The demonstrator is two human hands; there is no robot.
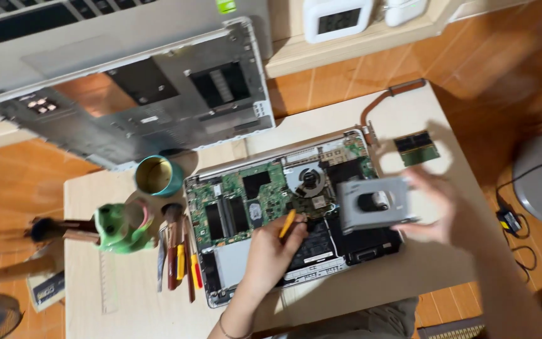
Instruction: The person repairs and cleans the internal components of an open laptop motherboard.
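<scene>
A single head-worn camera looks steeply down, from fairly near, with the opened laptop (293, 210) just below frame centre and the table's (403, 276) far edge toward the top.

One opened silver laptop chassis with a green circuit board (265, 201), one detached grey metal bottom cover (145, 107), one green memory module (416, 147), one teal round tin (158, 176), two hands: left (271, 254), right (431, 204).
</scene>
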